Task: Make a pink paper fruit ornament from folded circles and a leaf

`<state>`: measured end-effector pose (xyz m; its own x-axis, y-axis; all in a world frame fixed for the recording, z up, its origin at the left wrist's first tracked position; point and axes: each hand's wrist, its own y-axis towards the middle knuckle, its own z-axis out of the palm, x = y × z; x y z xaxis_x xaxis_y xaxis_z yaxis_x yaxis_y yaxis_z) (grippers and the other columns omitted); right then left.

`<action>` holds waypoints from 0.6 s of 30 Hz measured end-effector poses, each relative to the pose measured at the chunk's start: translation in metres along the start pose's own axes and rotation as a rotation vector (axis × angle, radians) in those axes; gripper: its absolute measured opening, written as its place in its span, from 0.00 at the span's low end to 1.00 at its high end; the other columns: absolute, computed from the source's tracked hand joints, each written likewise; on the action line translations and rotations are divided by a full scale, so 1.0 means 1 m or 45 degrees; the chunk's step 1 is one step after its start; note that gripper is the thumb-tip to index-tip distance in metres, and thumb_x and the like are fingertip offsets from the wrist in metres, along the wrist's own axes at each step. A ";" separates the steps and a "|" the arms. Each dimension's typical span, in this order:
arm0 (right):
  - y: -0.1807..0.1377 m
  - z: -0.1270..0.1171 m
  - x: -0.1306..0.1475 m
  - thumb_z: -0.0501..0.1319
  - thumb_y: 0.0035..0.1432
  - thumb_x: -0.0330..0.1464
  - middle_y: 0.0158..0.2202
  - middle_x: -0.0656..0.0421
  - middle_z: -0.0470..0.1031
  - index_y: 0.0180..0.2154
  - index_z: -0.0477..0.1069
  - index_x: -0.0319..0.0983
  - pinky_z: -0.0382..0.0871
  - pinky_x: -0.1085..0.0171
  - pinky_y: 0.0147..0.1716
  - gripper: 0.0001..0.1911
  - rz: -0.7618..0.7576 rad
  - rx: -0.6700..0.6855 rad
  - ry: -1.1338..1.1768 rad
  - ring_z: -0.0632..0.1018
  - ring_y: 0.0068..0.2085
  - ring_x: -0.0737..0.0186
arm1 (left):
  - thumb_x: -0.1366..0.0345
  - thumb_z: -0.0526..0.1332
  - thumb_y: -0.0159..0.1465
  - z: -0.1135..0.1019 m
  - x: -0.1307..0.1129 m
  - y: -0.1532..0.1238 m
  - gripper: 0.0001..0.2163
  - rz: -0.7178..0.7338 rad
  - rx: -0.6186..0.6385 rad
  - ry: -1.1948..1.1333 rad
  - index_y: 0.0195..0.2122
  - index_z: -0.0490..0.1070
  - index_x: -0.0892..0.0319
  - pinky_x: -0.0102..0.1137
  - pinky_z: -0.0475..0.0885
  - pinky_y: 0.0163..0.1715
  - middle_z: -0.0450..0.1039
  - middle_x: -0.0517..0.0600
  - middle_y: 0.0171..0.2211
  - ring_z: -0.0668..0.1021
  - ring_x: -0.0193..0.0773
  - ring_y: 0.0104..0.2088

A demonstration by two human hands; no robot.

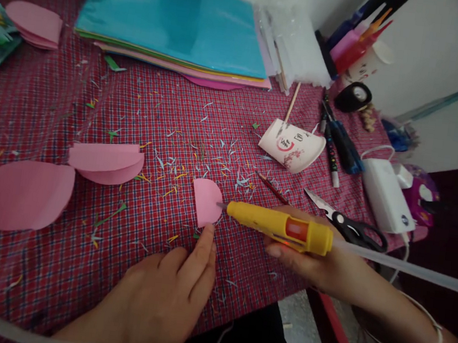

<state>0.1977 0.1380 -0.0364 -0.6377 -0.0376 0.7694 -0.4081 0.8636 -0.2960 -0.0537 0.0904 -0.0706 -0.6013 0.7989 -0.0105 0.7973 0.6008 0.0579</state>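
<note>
A small half-round piece of pink paper [207, 201] lies on the checked tablecloth. My left hand [171, 287] rests on the cloth, its index finger stretched out to the paper's lower edge and the other fingers partly curled, gripping nothing. In my right hand [309, 267] is a yellow hot glue gun [278, 226], with a long clear glue stick [405, 266] out of its back end. The gun's nozzle points left, at the paper's right edge. Two larger pink paper pieces, one oval [19, 196] and one folded [105, 162], lie to the left.
Paper scraps litter the red checked cloth [137, 104]. A tipped paper cup [293, 146], a brown pencil [271, 186] and black-handled scissors [347, 225] lie near the gun. Behind are a stack of coloured sheets [173, 17] and, at right, a white power strip [388, 196].
</note>
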 end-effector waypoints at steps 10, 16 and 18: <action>-0.022 -0.008 0.002 0.62 0.57 0.38 0.33 0.60 0.77 0.47 0.70 0.42 0.73 0.65 0.28 0.16 -0.036 -0.078 -0.096 0.78 0.30 0.62 | 0.80 0.48 0.58 0.004 -0.001 0.000 0.22 -0.049 -0.038 0.045 0.52 0.68 0.65 0.31 0.74 0.25 0.67 0.62 0.57 0.79 0.39 0.34; -0.036 -0.035 -0.008 0.62 0.56 0.39 0.42 0.53 0.77 0.49 0.66 0.41 0.73 0.58 0.36 0.19 -0.009 -0.551 -0.550 0.79 0.38 0.54 | 0.81 0.46 0.60 0.016 0.001 -0.013 0.23 -0.077 -0.272 -0.161 0.53 0.67 0.63 0.31 0.76 0.37 0.70 0.58 0.55 0.78 0.39 0.42; -0.037 -0.047 -0.016 0.61 0.57 0.39 0.46 0.48 0.75 0.51 0.64 0.39 0.71 0.56 0.42 0.22 0.022 -0.606 -0.730 0.78 0.44 0.50 | 0.80 0.46 0.62 0.011 0.005 -0.014 0.22 -0.081 -0.364 -0.325 0.55 0.65 0.62 0.31 0.74 0.44 0.72 0.55 0.53 0.76 0.37 0.48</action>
<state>0.2536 0.1307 -0.0110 -0.9352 -0.1662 0.3126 -0.1512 0.9859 0.0718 -0.0675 0.0860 -0.0821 -0.5880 0.7629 -0.2688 0.6905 0.6465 0.3244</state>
